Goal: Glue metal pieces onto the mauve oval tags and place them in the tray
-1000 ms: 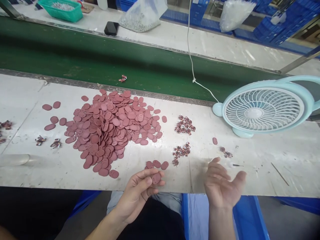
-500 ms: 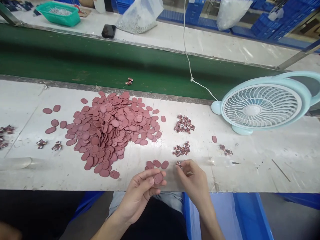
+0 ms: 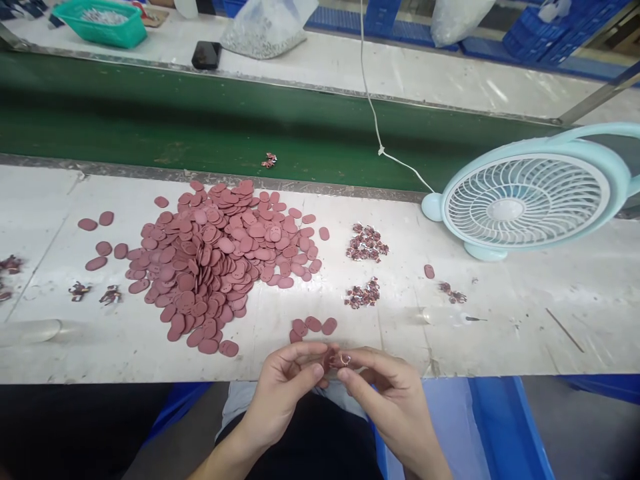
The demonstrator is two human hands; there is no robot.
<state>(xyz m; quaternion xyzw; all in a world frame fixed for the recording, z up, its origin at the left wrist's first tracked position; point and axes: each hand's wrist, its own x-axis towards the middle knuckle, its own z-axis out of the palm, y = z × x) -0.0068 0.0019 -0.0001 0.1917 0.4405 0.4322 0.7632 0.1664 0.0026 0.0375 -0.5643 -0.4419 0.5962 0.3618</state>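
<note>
Near the table's front edge, my left hand (image 3: 290, 387) pinches a reddish-brown oval disc (image 3: 329, 360), seen nearly edge-on. My right hand (image 3: 383, 383) meets it from the right, its thumb and forefinger closed on a small shiny brown part (image 3: 344, 360) against the disc. Just beyond my fingers lie several loose discs (image 3: 313, 324). A large heap of the same discs (image 3: 215, 247) spreads to the left. Two small piles of shiny brown parts, a nearer one (image 3: 363, 293) and a farther one (image 3: 367, 243), lie beyond my right hand.
A light blue fan (image 3: 525, 200) stands at the right, its white cord (image 3: 373, 107) running up over the green belt (image 3: 175, 133). A clear tube (image 3: 30, 332) lies at the left. On the far shelf are a teal basket (image 3: 103, 23), a black phone (image 3: 207, 55) and a plastic bag (image 3: 265, 30).
My right hand has moved left with the small part and now meets the disc in my left hand. The disc has turned nearly edge-on. The view has shifted slightly.
</note>
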